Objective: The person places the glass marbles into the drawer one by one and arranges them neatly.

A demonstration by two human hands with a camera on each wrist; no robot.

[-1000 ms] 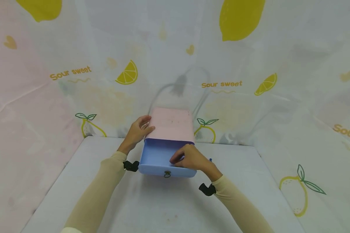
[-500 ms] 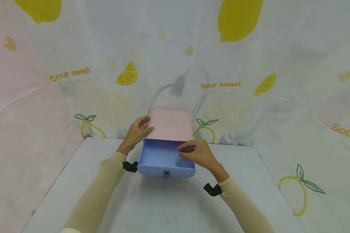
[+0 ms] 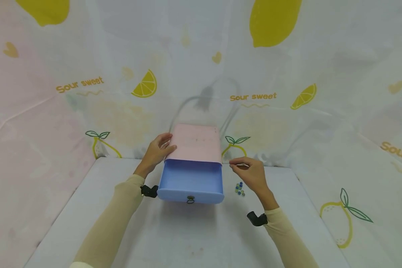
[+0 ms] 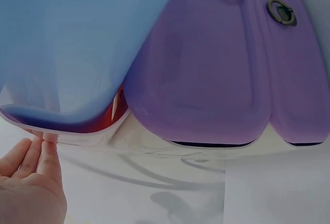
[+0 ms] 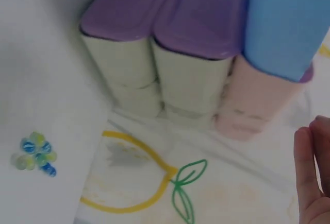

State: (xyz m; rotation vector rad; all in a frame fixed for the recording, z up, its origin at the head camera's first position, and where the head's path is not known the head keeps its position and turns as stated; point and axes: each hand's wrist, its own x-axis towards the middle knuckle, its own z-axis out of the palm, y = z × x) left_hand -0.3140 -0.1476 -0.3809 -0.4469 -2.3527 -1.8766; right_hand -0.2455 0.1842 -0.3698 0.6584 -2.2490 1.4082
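Observation:
The top blue drawer [image 3: 191, 196] is pulled out of its pink casing [image 3: 197, 144], and no contents show in its visible interior. My left hand [image 3: 155, 152] rests on the casing's left side, thumb on top; its straight fingers [image 4: 50, 165] touch the edge in the left wrist view. My right hand [image 3: 254, 174] hovers right of the drawer, thumb and fingertips close together with nothing visible between them. Below it on the table lie several blue and yellow-green glass marbles [image 3: 239, 189], also grouped in the right wrist view [image 5: 38, 154].
Two closed purple drawers, an upper one [image 4: 198, 74] and a lower one [image 4: 300, 64], sit beneath the blue one, each with a metal ring. The unit stands on a white table [image 3: 147, 230] near the lemon-print backdrop [image 3: 187, 74].
My right hand has risen out of the blue drawer and moved right, uncovering the marbles on the table. The left hand has stayed on the casing.

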